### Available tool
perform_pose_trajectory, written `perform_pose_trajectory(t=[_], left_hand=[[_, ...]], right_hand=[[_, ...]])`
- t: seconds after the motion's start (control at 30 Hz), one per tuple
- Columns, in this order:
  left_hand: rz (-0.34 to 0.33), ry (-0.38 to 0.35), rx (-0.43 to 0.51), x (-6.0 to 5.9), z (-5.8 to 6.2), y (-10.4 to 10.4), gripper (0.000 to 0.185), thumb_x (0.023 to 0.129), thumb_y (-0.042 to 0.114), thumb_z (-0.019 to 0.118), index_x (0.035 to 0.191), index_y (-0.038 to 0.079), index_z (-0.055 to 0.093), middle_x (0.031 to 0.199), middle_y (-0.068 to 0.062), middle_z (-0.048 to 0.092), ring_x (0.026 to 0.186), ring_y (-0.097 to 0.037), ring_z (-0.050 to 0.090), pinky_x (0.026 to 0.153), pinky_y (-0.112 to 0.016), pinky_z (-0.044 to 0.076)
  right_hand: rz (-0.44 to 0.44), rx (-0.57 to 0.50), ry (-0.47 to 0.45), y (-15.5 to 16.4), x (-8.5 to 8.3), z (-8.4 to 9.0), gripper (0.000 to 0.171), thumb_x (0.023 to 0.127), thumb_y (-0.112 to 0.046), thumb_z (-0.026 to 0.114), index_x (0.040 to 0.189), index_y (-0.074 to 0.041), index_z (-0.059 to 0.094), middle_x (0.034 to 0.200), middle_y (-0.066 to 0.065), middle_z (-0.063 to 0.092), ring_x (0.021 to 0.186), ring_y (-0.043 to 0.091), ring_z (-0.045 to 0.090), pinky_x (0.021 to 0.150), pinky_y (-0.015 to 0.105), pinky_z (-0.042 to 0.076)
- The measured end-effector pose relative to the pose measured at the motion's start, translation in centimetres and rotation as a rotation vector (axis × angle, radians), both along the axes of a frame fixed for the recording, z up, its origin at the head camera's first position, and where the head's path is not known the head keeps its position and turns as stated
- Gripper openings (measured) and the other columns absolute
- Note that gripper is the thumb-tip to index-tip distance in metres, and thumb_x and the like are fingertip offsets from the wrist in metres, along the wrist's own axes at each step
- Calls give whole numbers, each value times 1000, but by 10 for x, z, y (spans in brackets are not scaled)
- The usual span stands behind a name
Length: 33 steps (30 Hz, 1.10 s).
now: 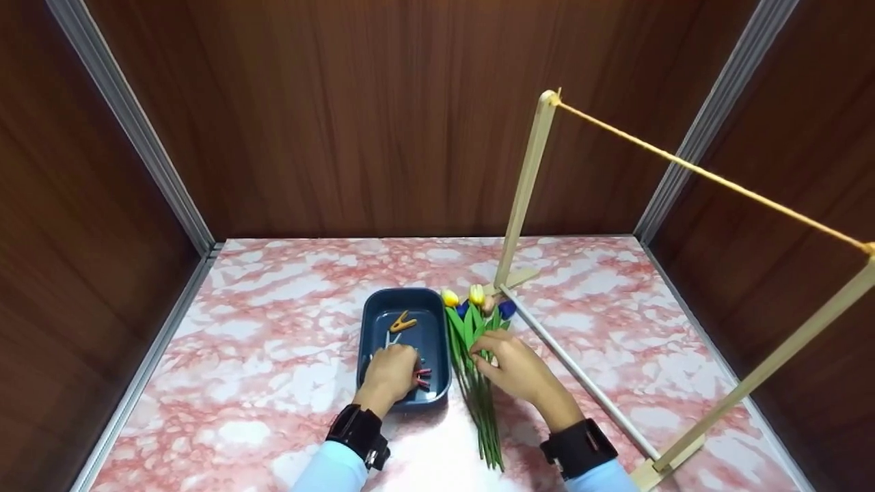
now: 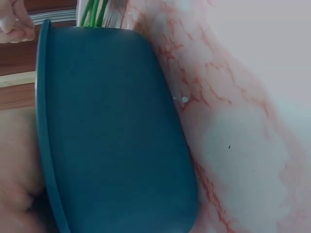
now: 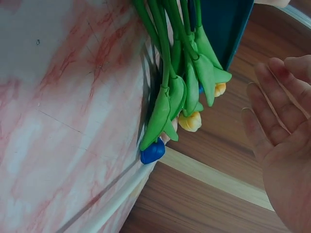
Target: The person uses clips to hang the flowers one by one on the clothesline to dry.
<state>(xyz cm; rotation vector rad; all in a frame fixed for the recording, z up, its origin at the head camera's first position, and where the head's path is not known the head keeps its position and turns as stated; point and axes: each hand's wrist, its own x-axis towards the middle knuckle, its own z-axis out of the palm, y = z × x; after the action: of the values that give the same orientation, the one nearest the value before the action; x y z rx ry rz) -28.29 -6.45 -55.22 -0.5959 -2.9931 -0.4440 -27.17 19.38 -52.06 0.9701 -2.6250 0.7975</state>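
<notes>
My left hand [image 1: 391, 372] reaches down into a dark blue plastic basin [image 1: 369, 301], its fingers hidden below the wrist and rim. Around it in the basin lie clothespins: an orange one [image 1: 402, 322], a white one [image 1: 392, 339] and a red one [image 1: 424, 376] right beside the fingers. In the left wrist view the basin's outer wall [image 2: 112, 126] covers most of the hand. Over a bunch of artificial tulips [image 1: 472, 328] hangs my right hand [image 1: 513, 362]; the right wrist view shows its fingers loosely bent, apart from the leaves [image 3: 206, 73], with nothing in them.
At the right stands a wooden frame with two posts [image 1: 530, 184], an orange cord [image 1: 683, 162] strung between their tops and a white rod [image 1: 581, 376] along the bottom. The tulip stems [image 1: 482, 410] point toward me on the pink marbled tabletop [image 1: 273, 328]. Brown panels surround the table.
</notes>
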Motion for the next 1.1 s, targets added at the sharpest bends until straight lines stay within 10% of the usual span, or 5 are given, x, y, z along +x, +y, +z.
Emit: perform_pose_trajectory(t=[0.7, 1.1], left_hand=[[86, -115, 972, -2, 36, 4, 24, 92, 3, 83, 116, 4, 80, 107, -10, 80, 100, -23, 78, 86, -30, 63], [-40, -106, 1129, 2, 78, 28, 30, 96, 7, 80, 125, 5, 78, 113, -11, 80, 106, -23, 77, 91, -29, 62]], right_hand=[[-33, -182, -6, -2, -5, 40, 10, 98, -3, 72, 107, -5, 77, 107, 7, 74, 104, 26, 70, 90, 46, 58], [-69, -501, -186, -10, -10, 79, 30, 104, -9, 69, 133, -1, 67, 123, 15, 71, 112, 31, 71, 94, 43, 60]])
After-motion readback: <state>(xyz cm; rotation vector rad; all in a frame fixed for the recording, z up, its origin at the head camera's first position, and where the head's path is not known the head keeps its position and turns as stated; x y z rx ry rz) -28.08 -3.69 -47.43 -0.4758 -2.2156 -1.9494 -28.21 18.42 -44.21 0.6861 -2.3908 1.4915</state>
